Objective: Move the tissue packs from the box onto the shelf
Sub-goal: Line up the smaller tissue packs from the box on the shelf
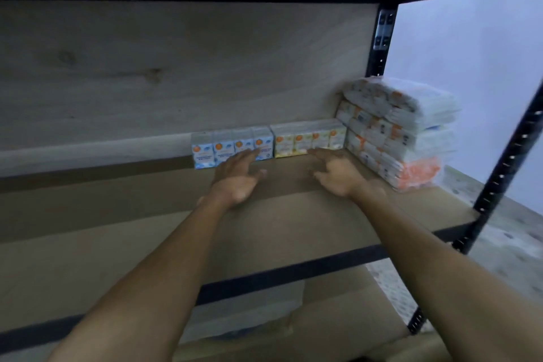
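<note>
**Both hands empty at the back row of the shelf**

Nearest the camera, a brown cardboard box (pixel 346 329) sits below the brown board shelf (pixel 117 238); its contents are too dim and blurred to make out. Two bare forearms reach over the shelf's black metal front rail (pixel 293 276).

The left hand (pixel 238 176) and right hand (pixel 338 173) are both spread with fingers loose, holding nothing. The left fingertips reach the blue-and-white tissue pack row (pixel 232 148); whether they touch it I cannot tell. The right fingertips are just in front of the yellow-and-white tissue pack row (pixel 308 139). Both rows stand upright against the pale wooden back panel (pixel 147 73), the yellow row right of the blue and abutting a tall stack of plastic-wrapped tissue bundles (pixel 402 138) by the black corner post (pixel 382 38).

Likely risk: a careless nudge could tip the light upright packs, and the stack, close to the shelf's open right end, could slide off if bumped.

Left of the blue row the shelf is bare, and the strip between the rows and the front rail is open.
</note>
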`<state>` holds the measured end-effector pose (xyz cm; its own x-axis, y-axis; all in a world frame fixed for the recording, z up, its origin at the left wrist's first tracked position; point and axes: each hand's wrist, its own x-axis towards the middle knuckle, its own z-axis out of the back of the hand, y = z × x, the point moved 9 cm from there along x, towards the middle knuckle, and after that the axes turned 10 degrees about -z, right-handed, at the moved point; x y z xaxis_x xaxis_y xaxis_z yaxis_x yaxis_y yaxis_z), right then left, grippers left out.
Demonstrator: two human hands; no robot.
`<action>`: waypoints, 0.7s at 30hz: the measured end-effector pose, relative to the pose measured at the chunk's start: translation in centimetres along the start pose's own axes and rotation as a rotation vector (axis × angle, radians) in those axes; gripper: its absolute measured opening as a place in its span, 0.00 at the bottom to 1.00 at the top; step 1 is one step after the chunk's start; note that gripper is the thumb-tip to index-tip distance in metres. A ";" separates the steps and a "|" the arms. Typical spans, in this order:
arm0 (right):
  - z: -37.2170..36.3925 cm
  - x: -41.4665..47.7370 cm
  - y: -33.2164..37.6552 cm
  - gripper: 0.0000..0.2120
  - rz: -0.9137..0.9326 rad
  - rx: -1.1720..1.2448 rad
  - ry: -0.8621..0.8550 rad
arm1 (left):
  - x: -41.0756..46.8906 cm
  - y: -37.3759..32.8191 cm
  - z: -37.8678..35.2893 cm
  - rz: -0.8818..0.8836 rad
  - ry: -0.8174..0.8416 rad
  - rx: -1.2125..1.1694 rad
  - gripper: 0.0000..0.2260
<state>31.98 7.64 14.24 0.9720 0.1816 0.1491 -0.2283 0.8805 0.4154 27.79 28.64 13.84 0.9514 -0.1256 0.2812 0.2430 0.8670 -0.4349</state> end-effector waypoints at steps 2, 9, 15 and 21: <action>0.4 -2.8 0.4 0.26 -0.029 0.019 0.011 | -1.8 -1.4 -0.4 0.007 0.037 -0.043 0.27; 2.4 -12.1 0.7 0.25 -0.035 0.108 -0.033 | -8.6 -7.2 -1.8 -0.065 0.105 -0.133 0.26; 3.8 -19.5 -2.0 0.22 -0.113 0.129 -0.091 | -12.5 -12.8 -3.4 -0.193 0.075 -0.188 0.23; 5.1 -26.4 -7.5 0.22 -0.202 0.076 -0.181 | -15.4 -19.5 -8.3 -0.352 0.139 -0.284 0.21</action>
<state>7.71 -5.96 11.75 0.9741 -0.0809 0.2112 -0.0414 0.8544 0.5180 10.00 9.66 10.95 0.8137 -0.4680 0.3448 0.5787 0.5968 -0.5558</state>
